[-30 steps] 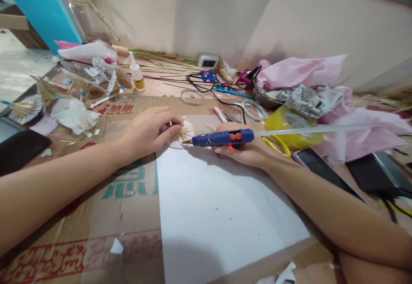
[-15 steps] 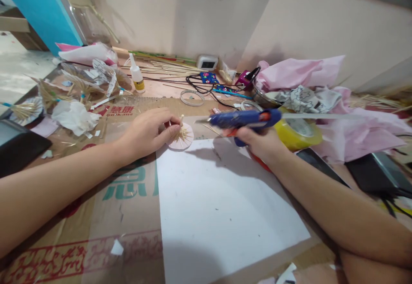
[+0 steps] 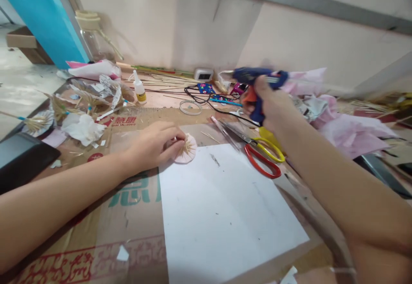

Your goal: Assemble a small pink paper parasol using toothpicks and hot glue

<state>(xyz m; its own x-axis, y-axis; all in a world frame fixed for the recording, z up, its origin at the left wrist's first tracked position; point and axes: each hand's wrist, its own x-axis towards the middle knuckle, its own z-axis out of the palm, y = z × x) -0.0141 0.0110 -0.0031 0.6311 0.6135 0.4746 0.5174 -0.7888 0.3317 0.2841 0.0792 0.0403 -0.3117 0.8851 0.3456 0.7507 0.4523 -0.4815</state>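
Right hand (image 3: 273, 104) raised, gripping glue gun (image 3: 254, 77).

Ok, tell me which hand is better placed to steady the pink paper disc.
Left, probably. The left hand rests on the cardboard with its fingertips holding the pink paper disc; the right hand is raised well away, gripping the blue glue gun.

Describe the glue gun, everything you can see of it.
The glue gun looks like blue plastic with an orange trigger; its outline is blurred. The right hand grips its handle and holds it in the air, above the scissors on the table. Its barrel lies roughly level, nozzle pointing left. Nothing else touches it.
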